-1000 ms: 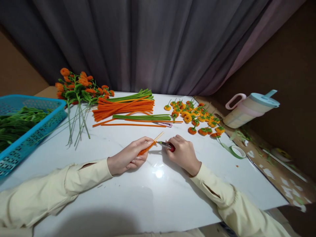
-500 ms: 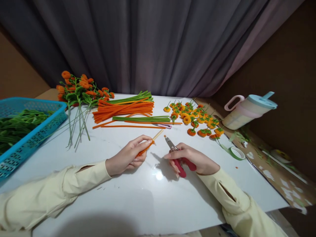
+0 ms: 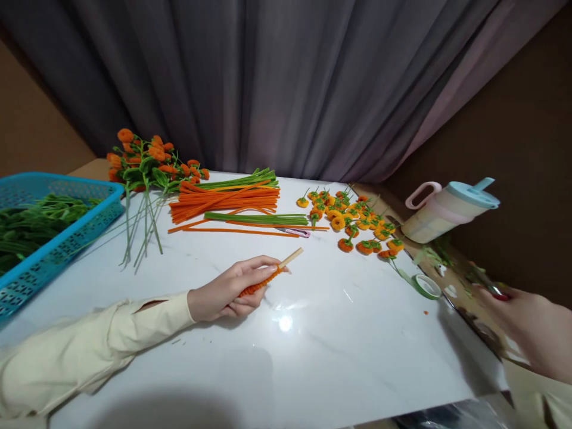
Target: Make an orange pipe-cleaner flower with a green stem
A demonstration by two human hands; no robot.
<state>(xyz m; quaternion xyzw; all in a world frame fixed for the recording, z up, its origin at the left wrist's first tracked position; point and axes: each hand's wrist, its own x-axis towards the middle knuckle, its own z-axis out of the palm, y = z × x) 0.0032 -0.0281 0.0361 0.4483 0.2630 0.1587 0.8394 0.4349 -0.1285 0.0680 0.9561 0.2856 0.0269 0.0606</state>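
My left hand (image 3: 235, 289) is closed around a thin wooden stick (image 3: 292, 257) wound with a tight coil of orange pipe cleaner (image 3: 259, 287). The bare end of the stick points up and right, past my fingertips. At the far right, my right hand (image 3: 531, 319) is over the brown side ledge, its fingers around red-handled pliers (image 3: 499, 295). Much of the pliers is dark and hidden by the hand. Beyond my left hand lie bundles of orange pipe cleaners (image 3: 227, 204) and green pipe cleaners (image 3: 263, 219), with a pink-handled tool (image 3: 298, 233) beside them.
A blue basket (image 3: 89, 217) of green leaves stands left. Orange flowers on stems (image 3: 152, 156) lie behind it. Several small orange and yellow flower heads (image 3: 353, 217) sit back right, near green tape (image 3: 426, 286) and a tilted-looking tumbler (image 3: 447, 211). Scraps litter the ledge.
My right hand has moved from the middle of the table to the far right with the pliers. My left hand stays nearly in place, still holding the stick and orange coil.
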